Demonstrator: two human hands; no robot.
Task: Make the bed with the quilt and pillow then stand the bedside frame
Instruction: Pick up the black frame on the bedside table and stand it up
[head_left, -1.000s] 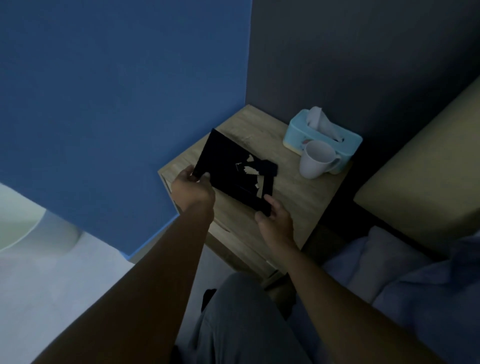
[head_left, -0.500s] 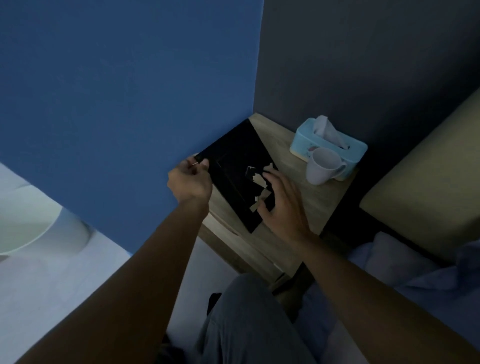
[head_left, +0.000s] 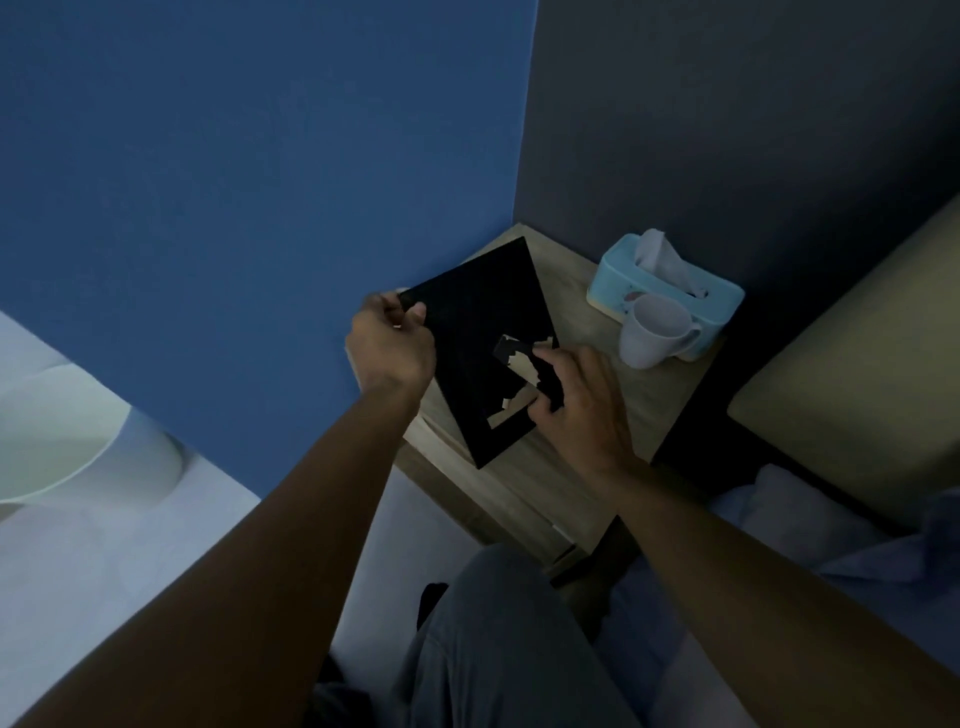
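Left hand (head_left: 390, 345): we see it pinching the frame's left corner, thumb over the edge.
Frame (head_left: 480, 332): black back toward us, tilted over the tabletop (head_left: 644, 410), held between both hands.
Right hand (head_left: 582, 402): fingers curled on the stand flap (head_left: 522, 364) at the frame's back.
Mug (head_left: 652, 332): white, upright, touching the tissue box (head_left: 618, 280).
Pillow (head_left: 795, 512): pale, low right on the bed.

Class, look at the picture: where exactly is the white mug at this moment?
In the head view the white mug stands on the wooden bedside table, at its right side, directly in front of the blue tissue box and right of the black frame.
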